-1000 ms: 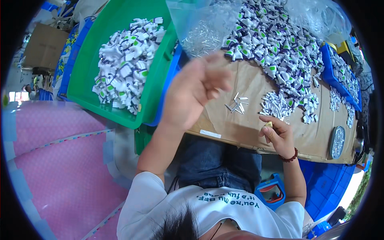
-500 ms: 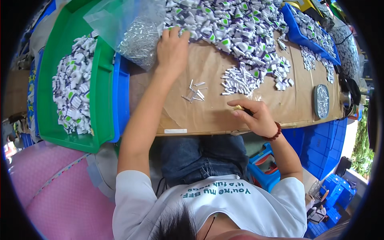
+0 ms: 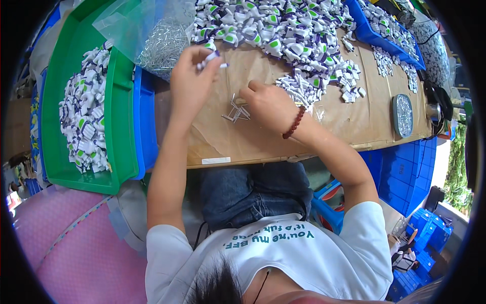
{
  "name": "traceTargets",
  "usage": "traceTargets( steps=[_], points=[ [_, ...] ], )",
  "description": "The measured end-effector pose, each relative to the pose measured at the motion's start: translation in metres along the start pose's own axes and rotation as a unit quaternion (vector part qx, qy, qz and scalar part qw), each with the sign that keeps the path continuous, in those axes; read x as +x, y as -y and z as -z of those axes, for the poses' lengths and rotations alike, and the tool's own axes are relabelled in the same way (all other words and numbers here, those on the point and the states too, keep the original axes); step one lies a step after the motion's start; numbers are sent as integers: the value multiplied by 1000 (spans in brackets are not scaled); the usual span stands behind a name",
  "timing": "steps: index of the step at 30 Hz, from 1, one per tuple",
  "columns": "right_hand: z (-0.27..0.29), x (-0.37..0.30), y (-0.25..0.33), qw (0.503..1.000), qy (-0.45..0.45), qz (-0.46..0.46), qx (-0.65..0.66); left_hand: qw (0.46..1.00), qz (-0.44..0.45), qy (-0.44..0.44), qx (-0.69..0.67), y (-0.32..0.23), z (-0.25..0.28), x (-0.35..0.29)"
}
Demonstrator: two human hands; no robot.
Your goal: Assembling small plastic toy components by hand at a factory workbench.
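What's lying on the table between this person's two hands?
In the head view, loose silver pins lie on the brown tabletop between the left hand and right hand, slightly below the direct line.

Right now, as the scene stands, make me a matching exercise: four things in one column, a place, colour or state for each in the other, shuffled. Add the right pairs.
Column one
1. Left hand
2. Right hand
3. Beaded bracelet
4. Green bin

Column two
A. Dark red
B. At the picture's left, with a heap of parts in it
C. Holding a white-and-purple part
D. Nearest the loose pins, fingertips turned down

Right pairs: 1-C; 2-D; 3-A; 4-B
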State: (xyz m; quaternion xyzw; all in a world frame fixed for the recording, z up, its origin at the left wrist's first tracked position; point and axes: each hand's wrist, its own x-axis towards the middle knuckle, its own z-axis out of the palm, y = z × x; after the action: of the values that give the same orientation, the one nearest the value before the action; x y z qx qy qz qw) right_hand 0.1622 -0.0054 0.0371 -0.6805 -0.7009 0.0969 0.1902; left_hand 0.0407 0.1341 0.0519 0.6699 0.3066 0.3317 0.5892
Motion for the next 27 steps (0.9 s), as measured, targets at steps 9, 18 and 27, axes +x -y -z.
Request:
traceTargets(
  steps=[9, 18, 27],
  points=[
    [-1, -5, 2, 998, 44, -18, -31, 913, 235, 19, -333, 9, 17, -106],
    [25, -11, 14, 997, -1, -69, 28, 866, 278, 9, -415, 10, -6, -118],
    [54, -50, 32, 915, -13, -175, 364, 824, 276, 69, -490, -10, -26, -113]
  ],
)
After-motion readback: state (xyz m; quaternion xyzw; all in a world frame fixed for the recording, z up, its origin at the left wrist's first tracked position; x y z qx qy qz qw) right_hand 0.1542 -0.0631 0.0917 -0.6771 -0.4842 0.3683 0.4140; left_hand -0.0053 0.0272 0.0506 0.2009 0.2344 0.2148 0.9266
